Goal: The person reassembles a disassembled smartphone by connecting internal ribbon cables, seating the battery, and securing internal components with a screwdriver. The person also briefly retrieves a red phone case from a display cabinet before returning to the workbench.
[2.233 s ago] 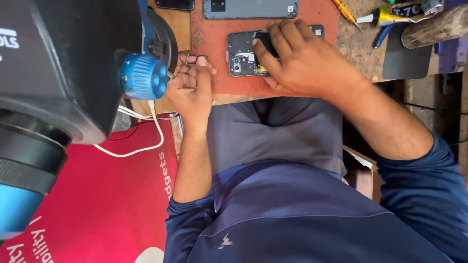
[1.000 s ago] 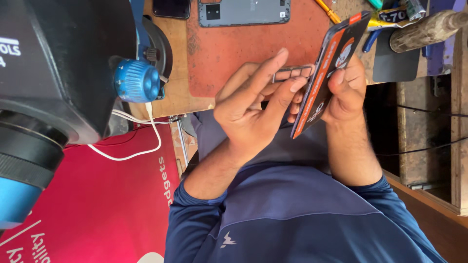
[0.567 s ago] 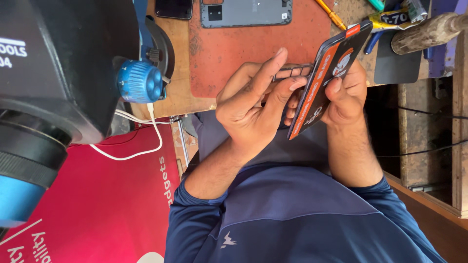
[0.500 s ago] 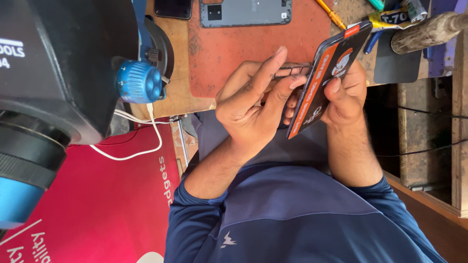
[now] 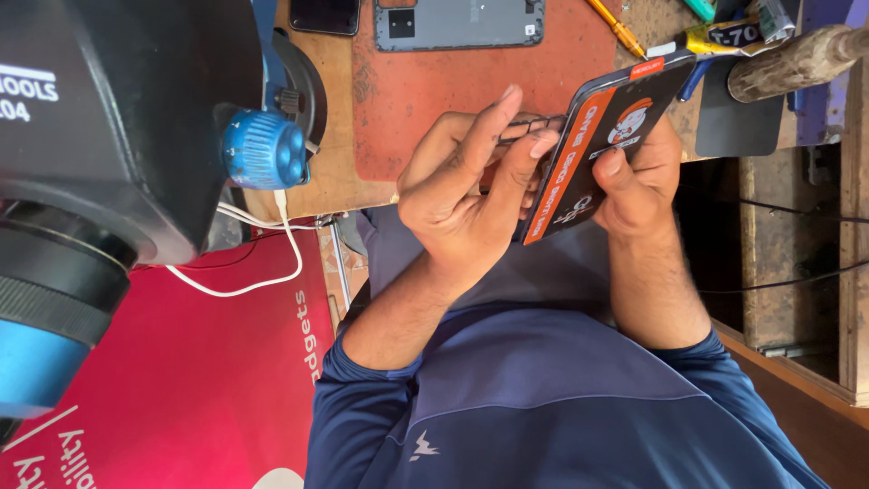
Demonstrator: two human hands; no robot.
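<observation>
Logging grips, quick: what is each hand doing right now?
Left hand: closed on a thin metal tool.
Right hand: holding the phone up on edge.

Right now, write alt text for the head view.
The right hand holds a black and orange phone tilted on edge while the left hand pinches a small dark tool beside it. A red mat lies beyond; a black microscope stands at left.

Phone (image 5: 602,149) tilted on edge above the desk (image 5: 453,86), gripped by right hand (image 5: 638,181). Left hand (image 5: 466,195) pressed against its back, holding tweezers (image 5: 529,127).
</observation>
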